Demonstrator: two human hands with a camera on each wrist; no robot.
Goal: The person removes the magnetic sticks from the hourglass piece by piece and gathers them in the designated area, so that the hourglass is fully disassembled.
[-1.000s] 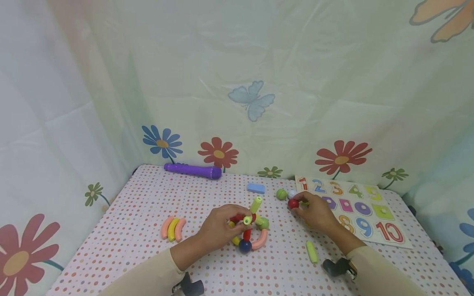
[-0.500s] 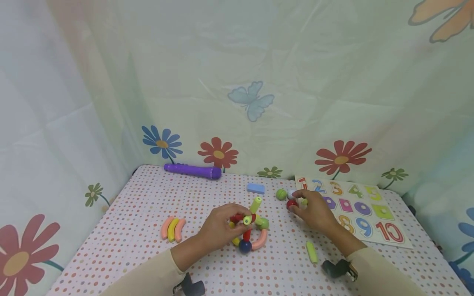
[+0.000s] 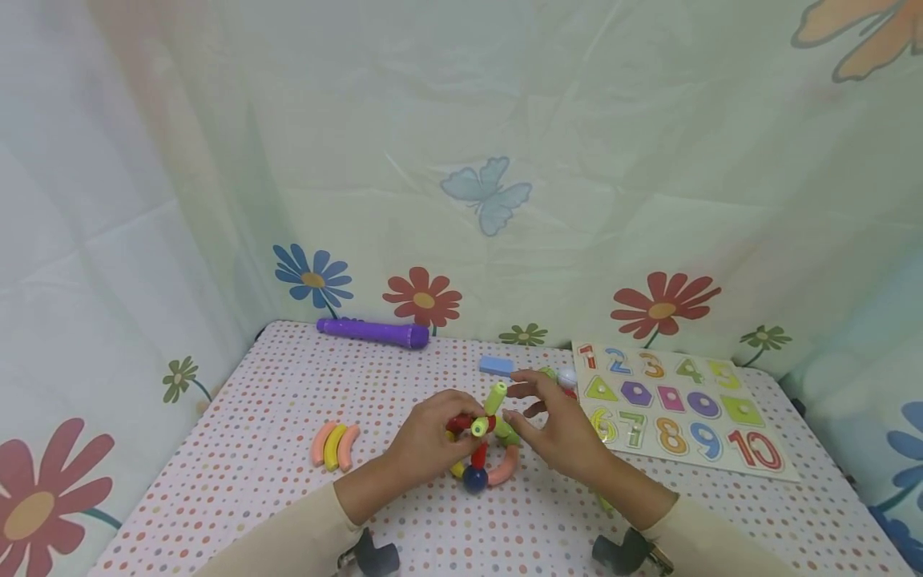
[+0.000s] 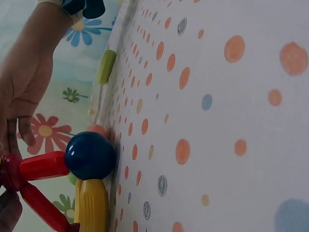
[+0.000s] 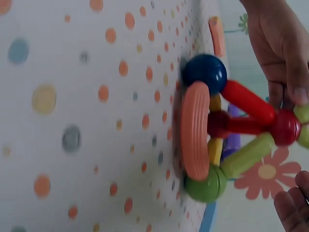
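On the dotted table (image 3: 414,525), the ball-and-rod frame (image 3: 479,455) is being gripped near its top by the curled fingers of the left hand (image 3: 436,433), while the right hand (image 3: 562,433) is being held just beside the frame's raised lime rod (image 3: 496,398), its thumb and loosely bent fingers being held apart

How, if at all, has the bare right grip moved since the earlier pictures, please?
Yes: the right grip moved left, away from the rectangular, pale number board.
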